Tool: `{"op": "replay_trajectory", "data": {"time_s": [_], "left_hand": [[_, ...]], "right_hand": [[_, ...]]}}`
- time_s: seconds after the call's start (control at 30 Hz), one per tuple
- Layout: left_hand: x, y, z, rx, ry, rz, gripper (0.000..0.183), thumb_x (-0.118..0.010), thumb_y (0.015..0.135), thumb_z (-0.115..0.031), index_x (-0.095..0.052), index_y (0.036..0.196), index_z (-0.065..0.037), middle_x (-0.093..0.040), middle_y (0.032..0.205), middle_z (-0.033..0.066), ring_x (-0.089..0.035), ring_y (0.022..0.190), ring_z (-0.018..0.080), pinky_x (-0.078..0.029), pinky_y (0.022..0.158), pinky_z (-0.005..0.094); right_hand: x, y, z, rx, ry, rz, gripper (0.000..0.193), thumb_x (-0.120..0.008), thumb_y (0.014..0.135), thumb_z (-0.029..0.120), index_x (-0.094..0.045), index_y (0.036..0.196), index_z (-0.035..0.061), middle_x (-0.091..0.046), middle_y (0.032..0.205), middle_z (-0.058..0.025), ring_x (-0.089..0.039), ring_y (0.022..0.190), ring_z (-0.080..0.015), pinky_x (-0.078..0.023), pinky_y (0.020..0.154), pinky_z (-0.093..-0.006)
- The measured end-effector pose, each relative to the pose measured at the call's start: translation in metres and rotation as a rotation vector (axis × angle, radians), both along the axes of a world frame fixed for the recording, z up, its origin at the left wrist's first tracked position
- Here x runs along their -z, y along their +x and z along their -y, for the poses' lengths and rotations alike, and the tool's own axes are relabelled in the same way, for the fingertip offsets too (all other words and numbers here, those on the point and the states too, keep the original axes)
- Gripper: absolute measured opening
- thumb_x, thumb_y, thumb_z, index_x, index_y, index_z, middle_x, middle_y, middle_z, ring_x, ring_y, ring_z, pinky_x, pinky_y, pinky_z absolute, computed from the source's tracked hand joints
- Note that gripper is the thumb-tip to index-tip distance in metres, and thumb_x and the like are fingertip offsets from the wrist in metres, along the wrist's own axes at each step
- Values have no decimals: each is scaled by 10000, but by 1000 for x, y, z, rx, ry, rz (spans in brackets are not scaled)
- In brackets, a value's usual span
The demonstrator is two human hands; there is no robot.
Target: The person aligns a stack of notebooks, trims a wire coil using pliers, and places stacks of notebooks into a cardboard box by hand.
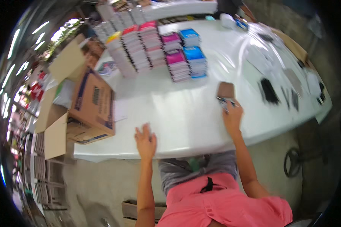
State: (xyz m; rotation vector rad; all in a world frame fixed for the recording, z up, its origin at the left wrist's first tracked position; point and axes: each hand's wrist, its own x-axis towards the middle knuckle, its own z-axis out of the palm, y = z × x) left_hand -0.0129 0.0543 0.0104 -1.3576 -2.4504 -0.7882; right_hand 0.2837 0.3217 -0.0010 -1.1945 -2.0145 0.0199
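My left hand (144, 142) rests over the white table near its front edge, fingers spread and holding nothing. To the right, my right hand (233, 115) has its fingers closed at the near end of a small brown rectangular object with a silvery part (226, 90). Blur and the fingers hide its exact kind. Beyond my hands stand stacks of small books or pads: magenta-topped (177, 66), blue-topped (196, 62), red-topped (132, 47) and one yellow-topped (121, 55).
An opened cardboard carton (93, 104) stands at the table's left, flaps out. On the right lie a bundle of black strips (269, 91), thin dark tools (290, 99) and a grey flat piece (293, 81). The table's near edge (178, 154) runs before my waist.
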Motion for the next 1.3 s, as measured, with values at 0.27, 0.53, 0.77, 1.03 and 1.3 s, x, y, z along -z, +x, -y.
{"op": "replay_trajectory", "data": {"time_s": [0.27, 0.53, 0.77, 1.03, 1.3], "left_hand": [[-10, 5, 2, 23, -37, -71, 478, -534, 917, -201, -494, 1381, -93, -546, 1359, 150, -403, 1303, 471, -305, 1083, 586], [-8, 7, 12, 106, -61, -49, 526, -542, 929, -229, -439, 1429, -99, -516, 1385, 131, -379, 1326, 460, -307, 1061, 611], [-85, 1, 71, 298, 103, 438, 610, -589, 895, -91, -375, 1465, -133, -343, 1524, 132, -284, 1415, 407, -284, 1121, 547], [-329, -117, 252, 723, -172, 665, 517, -550, 851, -19, -510, 1363, -82, -565, 1358, 119, -495, 1300, 333, -282, 1146, 502], [-358, -237, 266, 10, 356, 205, 500, -505, 904, 50, -503, 1395, -44, -439, 1487, 128, -308, 1431, 299, -218, 1153, 407]], "right_hand": [[-75, 1, 6, -127, 86, -170, 323, -622, 921, 160, -597, 1211, 21, -460, 1373, -214, -427, 1255, -373, -345, 1037, -450], [-309, -182, 57, -970, -143, -486, 272, -528, 974, 74, -564, 1223, -29, -541, 1255, -130, -559, 1152, -214, -425, 1010, -319], [-419, -417, 144, -1660, -543, -247, 344, -579, 975, 226, -571, 1214, -22, -588, 1176, -105, -590, 1108, -182, -464, 956, -299], [-390, -643, 185, -1023, -1107, 89, 692, -440, 977, 524, -388, 1395, -25, -487, 1320, -291, -549, 1150, -395, -514, 896, -476], [-250, -730, 164, -541, -1660, 29, 815, -311, 973, 599, -138, 1512, 13, -255, 1472, -376, -384, 1263, -590, -332, 1002, -681]]}}
